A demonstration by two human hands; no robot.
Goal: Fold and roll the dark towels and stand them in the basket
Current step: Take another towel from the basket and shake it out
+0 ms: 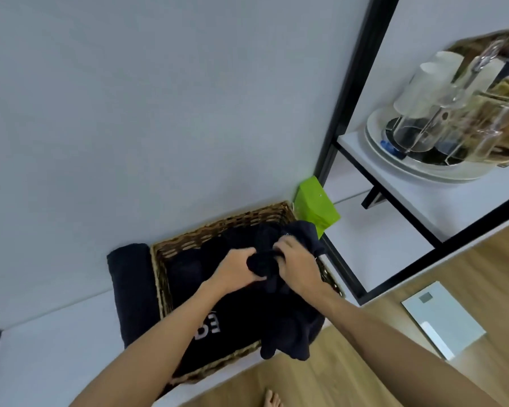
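Note:
A brown wicker basket (159, 277) stands on a white ledge against the wall. Above it I hold a dark towel (285, 324), bunched and hanging down over the basket's right front corner. My left hand (235, 267) grips the bunched top of the towel from the left. My right hand (294, 262) grips the same bunch from the right, the two hands nearly touching. Dark cloth with pale letters (206, 330) lies inside the basket. A rolled dark towel (131, 289) lies outside, along the basket's left wall.
A green box (316, 207) stands behind the basket's right corner. A black-framed shelf (394, 183) to the right carries a tray with glasses and cups (441, 118). A bathroom scale (444, 318) lies on the wooden floor. My toes (272, 400) show at the bottom edge.

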